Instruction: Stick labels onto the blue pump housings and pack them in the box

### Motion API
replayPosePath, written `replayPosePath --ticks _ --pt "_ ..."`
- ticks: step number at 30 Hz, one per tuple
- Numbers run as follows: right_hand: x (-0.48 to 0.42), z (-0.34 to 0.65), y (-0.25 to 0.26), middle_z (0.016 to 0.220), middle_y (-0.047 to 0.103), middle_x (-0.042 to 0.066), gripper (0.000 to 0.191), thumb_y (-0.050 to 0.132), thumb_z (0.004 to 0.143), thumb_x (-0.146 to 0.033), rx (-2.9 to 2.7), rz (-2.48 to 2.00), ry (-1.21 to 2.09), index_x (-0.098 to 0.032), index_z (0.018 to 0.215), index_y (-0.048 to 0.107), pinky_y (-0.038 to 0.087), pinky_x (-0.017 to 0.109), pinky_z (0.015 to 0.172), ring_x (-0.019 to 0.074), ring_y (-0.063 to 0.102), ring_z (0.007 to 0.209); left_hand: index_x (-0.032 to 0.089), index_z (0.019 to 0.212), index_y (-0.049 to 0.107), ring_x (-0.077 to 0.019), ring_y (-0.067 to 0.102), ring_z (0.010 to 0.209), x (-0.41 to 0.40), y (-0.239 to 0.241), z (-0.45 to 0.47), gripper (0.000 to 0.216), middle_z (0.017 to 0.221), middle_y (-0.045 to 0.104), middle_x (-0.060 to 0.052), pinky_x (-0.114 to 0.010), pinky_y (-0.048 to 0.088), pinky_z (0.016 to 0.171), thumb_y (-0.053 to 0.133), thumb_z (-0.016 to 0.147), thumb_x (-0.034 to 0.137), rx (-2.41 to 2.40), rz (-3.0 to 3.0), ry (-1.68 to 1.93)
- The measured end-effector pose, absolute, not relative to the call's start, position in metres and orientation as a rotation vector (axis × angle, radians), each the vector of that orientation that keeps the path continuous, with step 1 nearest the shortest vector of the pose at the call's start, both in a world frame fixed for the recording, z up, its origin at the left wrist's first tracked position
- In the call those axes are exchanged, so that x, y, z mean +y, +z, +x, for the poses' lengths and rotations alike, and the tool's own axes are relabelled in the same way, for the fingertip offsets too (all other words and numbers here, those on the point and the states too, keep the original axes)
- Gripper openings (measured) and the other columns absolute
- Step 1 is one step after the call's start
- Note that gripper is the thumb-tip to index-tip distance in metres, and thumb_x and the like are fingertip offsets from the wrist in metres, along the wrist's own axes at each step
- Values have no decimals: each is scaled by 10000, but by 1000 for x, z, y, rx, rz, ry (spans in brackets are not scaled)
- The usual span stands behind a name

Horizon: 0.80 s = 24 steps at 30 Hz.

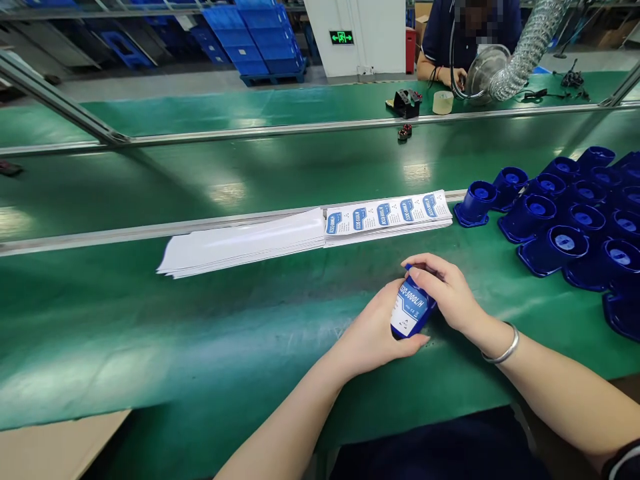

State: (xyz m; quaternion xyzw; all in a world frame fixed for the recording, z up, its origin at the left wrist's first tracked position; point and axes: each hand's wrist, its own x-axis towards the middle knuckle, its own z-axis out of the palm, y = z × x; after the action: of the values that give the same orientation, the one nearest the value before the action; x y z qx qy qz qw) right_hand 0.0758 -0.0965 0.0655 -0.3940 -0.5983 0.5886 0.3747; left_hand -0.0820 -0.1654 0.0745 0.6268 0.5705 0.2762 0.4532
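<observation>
A small blue plastic housing (411, 310) with a white and blue label on it rests between my two hands, low over the green bench (200, 347). My left hand (373, 333) cups it from below and the left. My right hand (447, 290) curls over its top and right side, fingers pressed on the label. A silver bangle (503, 350) circles my right wrist. Just beyond lies a stack of label sheets (387, 215) with blue printed labels, next to a pile of blank white backing strips (245, 243).
Several blue housings (565, 220) crowd the bench at the right. A metal rail (150, 230) divides the bench from a green conveyor. Across it a person in dark clothes (465, 40) works by a ribbed duct (530, 47), a tape roll (443, 102) and black parts (406, 103).
</observation>
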Motion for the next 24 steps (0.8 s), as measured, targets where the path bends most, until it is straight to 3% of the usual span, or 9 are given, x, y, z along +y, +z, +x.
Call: replayPosePath --ticks 5,7,9,11,16,24 --pt "-91 76 60 883 662 15 219 613 865 -384 -1397 -990 1597 -222 992 688 458 320 745 190 585 825 208 1331 521 -337 572 1178 -164 72 -85 832 1308 608 -110 -481 481 1006 894 608 380 1275 1356 828" --pt "-89 76 56 912 653 14 226 609 873 -396 -1341 -963 1603 -228 1008 677 456 312 739 187 579 834 192 1339 535 -343 585 1158 -162 72 -85 773 1309 608 -134 -483 536 929 804 712 555 1123 1078 939" --pt "-89 76 54 934 642 15 238 608 882 -408 -1326 -935 1591 -233 1030 670 455 307 737 187 575 845 166 1333 563 -336 601 1129 -161 72 -85 661 1285 618 -161 -472 583 835 590 873 641 1010 803 1002" --pt "-89 77 53 952 637 18 249 604 895 -415 -1344 -900 1573 -239 1061 665 459 311 749 190 576 860 155 1302 606 -318 615 1098 -159 72 -84 562 1241 640 -168 -455 611 771 462 967 582 968 620 1010" --pt "-93 82 56 1029 638 34 259 586 926 -380 -1478 -755 1486 -249 1141 649 472 330 837 209 594 964 189 1231 673 -270 648 982 -157 73 -86 339 1152 670 -136 -424 639 662 539 969 357 916 416 1035" --pt "-94 85 52 1108 638 61 319 577 940 -422 -1595 -543 1380 -271 1218 622 491 373 870 243 608 1017 203 1204 715 -243 665 924 -161 69 -89 349 1141 688 -126 -335 604 650 666 896 358 931 422 1089"
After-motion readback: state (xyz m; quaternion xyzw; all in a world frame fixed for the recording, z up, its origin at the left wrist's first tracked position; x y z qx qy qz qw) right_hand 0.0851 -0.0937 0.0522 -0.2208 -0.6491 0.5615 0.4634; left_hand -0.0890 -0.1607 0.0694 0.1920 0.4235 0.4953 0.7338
